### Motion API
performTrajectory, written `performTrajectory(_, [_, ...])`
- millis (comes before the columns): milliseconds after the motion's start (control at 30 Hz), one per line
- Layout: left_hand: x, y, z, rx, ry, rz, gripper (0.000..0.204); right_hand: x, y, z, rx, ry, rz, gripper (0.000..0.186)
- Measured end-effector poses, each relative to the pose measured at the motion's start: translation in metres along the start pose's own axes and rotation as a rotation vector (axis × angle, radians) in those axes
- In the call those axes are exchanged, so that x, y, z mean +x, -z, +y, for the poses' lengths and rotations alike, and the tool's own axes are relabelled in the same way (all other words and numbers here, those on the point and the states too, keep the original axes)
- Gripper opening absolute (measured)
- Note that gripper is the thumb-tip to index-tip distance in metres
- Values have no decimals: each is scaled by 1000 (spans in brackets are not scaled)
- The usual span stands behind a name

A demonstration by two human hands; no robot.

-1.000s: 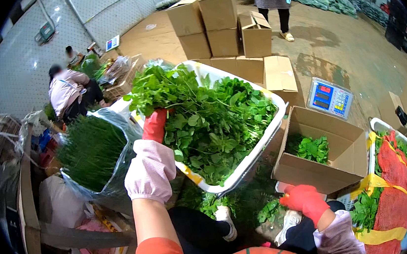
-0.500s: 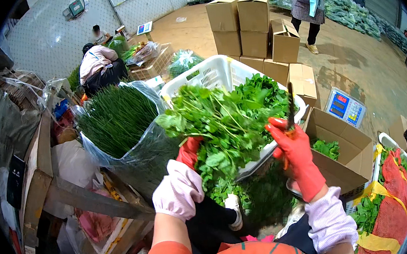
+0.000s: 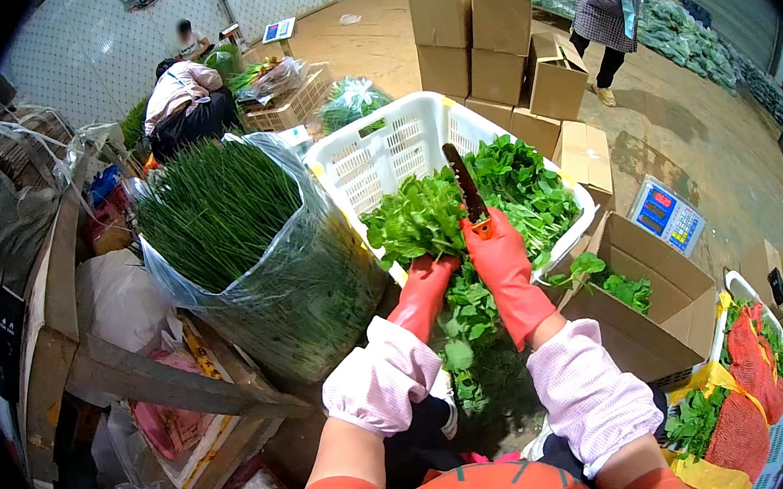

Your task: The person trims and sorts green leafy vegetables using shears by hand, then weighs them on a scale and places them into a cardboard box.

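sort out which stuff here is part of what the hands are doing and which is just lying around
In use:
left hand gripping the bunch of leafy greens
right hand holding the knife
white crate of greens

Lying about:
bag of chives
stacked cardboard boxes
scale

The light is bright and even, coming from above, with only soft shadows below the two gloved hands. Around the grip on the knife (image 3: 465, 187) the picture is sharp. Farther from it, lines bend, the rim falls into black, and distant people look small and blurred.
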State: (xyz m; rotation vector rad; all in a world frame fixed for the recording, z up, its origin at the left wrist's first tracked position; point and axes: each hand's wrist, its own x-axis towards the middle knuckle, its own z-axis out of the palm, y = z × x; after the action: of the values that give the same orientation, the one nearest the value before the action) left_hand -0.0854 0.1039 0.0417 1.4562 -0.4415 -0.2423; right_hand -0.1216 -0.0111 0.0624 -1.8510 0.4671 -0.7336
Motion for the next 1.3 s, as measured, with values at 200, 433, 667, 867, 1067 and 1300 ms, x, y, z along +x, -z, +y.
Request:
performTrajectory(200, [7,-3,-3,-510,406,-82,39,11,-6,22,-176,88,46,26])
performTrajectory(433, [6,34,5,-603,470,-17,34,-16,-2,-39,372,-364,-573,55])
performTrajectory(667, [16,34,4,-816,527,89,26,-43,24,-35,273,-406,-458,61])
performTrajectory(867, [31,57,-11,-747,425,198,26,-1,72,52,-321,-481,-155,54])
performTrajectory(1067, [24,56,9,-934,369,-261,40,19,66,95,-954,-365,-340,46])
performTrajectory(1300, [13,53,0,-1030,501,-282,41,-1,84,1,8,-471,-156,32])
